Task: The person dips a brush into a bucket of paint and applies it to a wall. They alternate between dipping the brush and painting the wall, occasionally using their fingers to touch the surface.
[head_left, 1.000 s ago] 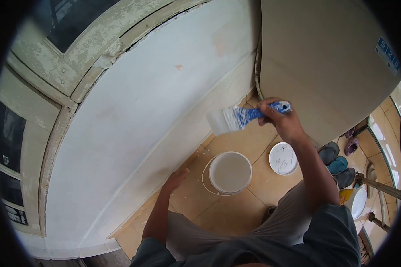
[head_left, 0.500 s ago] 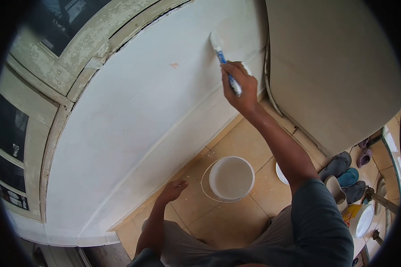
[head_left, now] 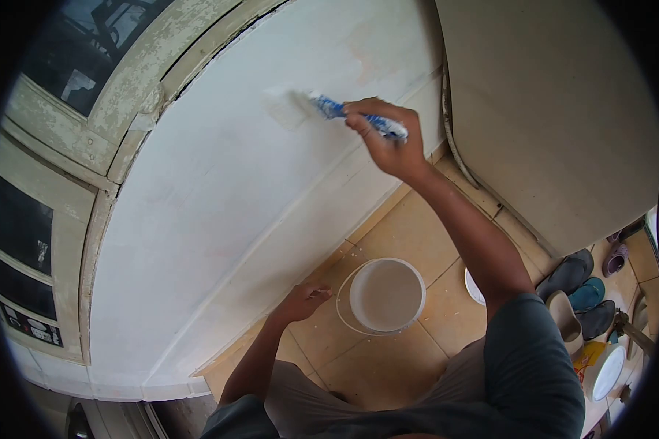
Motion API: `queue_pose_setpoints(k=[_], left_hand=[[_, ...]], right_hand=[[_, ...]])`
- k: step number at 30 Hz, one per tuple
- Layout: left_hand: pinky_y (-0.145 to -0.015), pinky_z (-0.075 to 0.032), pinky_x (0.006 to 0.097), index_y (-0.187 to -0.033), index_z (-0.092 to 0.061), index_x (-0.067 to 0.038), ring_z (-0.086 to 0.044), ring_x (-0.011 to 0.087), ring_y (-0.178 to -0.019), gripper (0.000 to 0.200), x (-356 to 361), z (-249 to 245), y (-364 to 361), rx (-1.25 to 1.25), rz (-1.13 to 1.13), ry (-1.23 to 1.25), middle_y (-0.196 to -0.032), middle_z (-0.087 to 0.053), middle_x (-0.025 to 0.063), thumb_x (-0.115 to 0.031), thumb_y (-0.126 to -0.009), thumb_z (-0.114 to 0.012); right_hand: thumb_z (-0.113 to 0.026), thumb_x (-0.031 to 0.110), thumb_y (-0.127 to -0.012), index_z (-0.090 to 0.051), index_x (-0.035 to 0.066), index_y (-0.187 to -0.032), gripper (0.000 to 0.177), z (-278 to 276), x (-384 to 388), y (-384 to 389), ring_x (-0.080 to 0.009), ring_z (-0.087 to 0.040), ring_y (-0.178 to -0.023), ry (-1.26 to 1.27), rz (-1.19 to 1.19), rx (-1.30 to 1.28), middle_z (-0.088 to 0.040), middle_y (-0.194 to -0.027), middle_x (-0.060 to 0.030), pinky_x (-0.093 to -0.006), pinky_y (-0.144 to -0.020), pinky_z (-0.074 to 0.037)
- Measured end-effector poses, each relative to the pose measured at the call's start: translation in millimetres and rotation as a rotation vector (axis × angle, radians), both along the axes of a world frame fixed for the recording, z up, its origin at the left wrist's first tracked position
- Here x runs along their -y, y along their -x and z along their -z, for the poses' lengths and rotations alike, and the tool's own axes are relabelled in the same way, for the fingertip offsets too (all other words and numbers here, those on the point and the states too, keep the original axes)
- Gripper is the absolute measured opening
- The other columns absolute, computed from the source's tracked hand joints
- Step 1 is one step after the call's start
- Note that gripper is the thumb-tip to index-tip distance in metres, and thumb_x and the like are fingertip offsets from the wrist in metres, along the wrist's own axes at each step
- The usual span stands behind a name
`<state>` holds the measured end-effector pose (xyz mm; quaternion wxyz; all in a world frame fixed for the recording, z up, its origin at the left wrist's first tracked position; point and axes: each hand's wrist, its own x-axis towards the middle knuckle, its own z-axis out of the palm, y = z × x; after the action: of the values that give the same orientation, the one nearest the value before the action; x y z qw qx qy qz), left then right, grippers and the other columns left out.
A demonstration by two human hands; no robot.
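A paintbrush (head_left: 328, 106) with a blue-and-white, paint-smeared handle is gripped in my right hand (head_left: 392, 135). Its bristles, blurred by motion, touch the white wall (head_left: 220, 168), where a wet-looking patch shows beside them. Low on the left, my left hand (head_left: 305, 301) hangs near the base of the wall, its fingers loosely bent and apart, with nothing visible in them. Just to its right stands a white bucket (head_left: 423, 296) on the tiled floor, its wire handle lowered toward that hand. The bucket's inside looks pale.
A peeling window frame (head_left: 135, 135) borders the wall on the left. At the right rises a large beige panel (head_left: 549, 124) with a cable along its edge. Several sandals (head_left: 567, 274), a white lid (head_left: 473, 285) and a yellow-and-white tub (head_left: 600, 369) lie on the floor at right.
My right hand has swung the paintbrush left and down across the wall, and the brush now lies flatter. My left hand has shifted slightly right, closer to the bucket's handle.
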<state>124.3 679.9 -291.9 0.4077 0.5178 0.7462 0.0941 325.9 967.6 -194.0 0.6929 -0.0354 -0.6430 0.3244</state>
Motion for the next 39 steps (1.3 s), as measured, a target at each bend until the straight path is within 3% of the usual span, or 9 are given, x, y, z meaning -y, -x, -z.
queue_pose_setpoints(k=[5,8,11,13,17,23,25,29,39], left_hand=[[-0.090,-0.052,0.0384,-0.121,-0.065,-0.001,-0.067,0.0290,-0.106,0.046,37.0,31.1,14.8,0.043,-0.079,-0.024,-0.115,-0.069,0.0179,-0.040,-0.097,-0.060],[-0.090,-0.052,0.0376,-0.121,-0.065,-0.001,-0.068,0.0283,-0.104,0.045,49.2,33.2,22.1,-0.012,-0.108,0.011,-0.114,-0.069,0.0175,-0.039,-0.097,-0.060],[-0.089,-0.052,0.0370,-0.121,-0.065,0.000,-0.069,0.0278,-0.103,0.046,55.9,34.3,20.2,-0.041,-0.120,0.025,-0.113,-0.070,0.0173,-0.039,-0.097,-0.060],[-0.089,-0.053,0.0369,-0.121,-0.065,0.000,-0.069,0.0278,-0.102,0.046,55.4,32.2,18.2,-0.046,-0.113,0.022,-0.112,-0.070,0.0174,-0.040,-0.097,-0.060],[-0.086,-0.054,0.0366,-0.120,-0.065,0.001,-0.069,0.0275,-0.101,0.047,52.1,35.7,9.8,-0.039,-0.086,0.026,-0.112,-0.070,0.0180,-0.040,-0.098,-0.060],[-0.083,-0.054,0.0354,-0.123,-0.063,0.001,-0.070,0.0251,-0.098,0.048,46.6,55.0,-7.1,0.011,-0.156,0.012,-0.111,-0.070,0.0171,-0.041,-0.100,-0.056],[-0.082,-0.055,0.0352,-0.126,-0.060,0.001,-0.070,0.0243,-0.095,0.049,50.5,72.4,-9.4,0.081,-0.289,0.040,-0.110,-0.070,0.0164,-0.041,-0.101,-0.053],[-0.081,-0.055,0.0372,-0.133,-0.053,0.000,-0.069,0.0269,-0.096,0.054,60.8,81.9,-24.9,0.207,-0.388,0.098,-0.117,-0.066,0.0171,-0.044,-0.104,-0.043],[-0.088,-0.055,0.0432,-0.140,-0.041,0.000,-0.065,0.0331,-0.103,0.055,69.9,77.3,-41.9,0.605,-0.691,0.122,-0.128,-0.056,0.0186,-0.043,-0.106,-0.033]], right_hand=[[-0.067,0.002,-0.090,-0.071,-0.003,-0.098,0.010,12.2,-67.9,-60.3,-0.0154,-0.068,-0.077,0.237,0.431,-0.089,-0.072,-0.085,-0.0113,-0.0276,-0.072,-0.052],[-0.067,0.002,-0.090,-0.071,-0.002,-0.097,0.010,17.7,-76.2,-72.2,-0.0160,-0.067,-0.075,0.176,0.647,-0.074,-0.071,-0.085,-0.0115,-0.0270,-0.070,-0.051],[-0.066,-0.001,-0.088,-0.069,-0.001,-0.097,0.010,8.6,-61.9,-58.6,-0.0205,-0.069,-0.078,0.089,0.620,-0.024,-0.070,-0.086,-0.0144,-0.0282,-0.072,-0.052],[-0.066,-0.004,-0.087,-0.069,-0.001,-0.100,0.013,6.1,-42.2,-33.5,-0.0203,-0.069,-0.077,-0.067,0.532,0.010,-0.070,-0.092,-0.0151,-0.0254,-0.072,-0.052],[-0.068,-0.006,-0.084,-0.069,0.002,-0.096,0.015,3.8,18.9,5.8,-0.0260,-0.072,-0.085,-0.162,0.142,0.063,-0.071,-0.099,-0.0161,-0.0313,-0.069,-0.056],[-0.070,-0.001,-0.087,-0.073,0.001,-0.097,0.011,-16.7,26.0,-2.4,-0.0245,-0.072,-0.087,-0.031,-0.303,0.102,-0.073,-0.095,-0.0145,-0.0301,-0.071,-0.055],[-0.070,-0.001,-0.087,-0.072,-0.001,-0.093,0.007,-11.5,-4.5,-11.3,-0.0202,-0.069,-0.077,-0.006,-0.241,-0.029,-0.073,-0.087,-0.0141,-0.0289,-0.071,-0.052],[-0.070,-0.001,-0.086,-0.072,-0.001,-0.096,0.010,-5.9,-86.7,-58.2,-0.0164,-0.068,-0.079,0.185,0.224,-0.114,-0.073,-0.089,-0.0122,-0.0280,-0.075,-0.052],[-0.067,-0.005,-0.082,-0.069,0.000,-0.095,0.014,-40.7,-92.8,-63.8,-0.0308,-0.070,-0.078,-0.034,0.707,-0.243,-0.071,-0.088,-0.0152,-0.0335,-0.070,-0.054]])
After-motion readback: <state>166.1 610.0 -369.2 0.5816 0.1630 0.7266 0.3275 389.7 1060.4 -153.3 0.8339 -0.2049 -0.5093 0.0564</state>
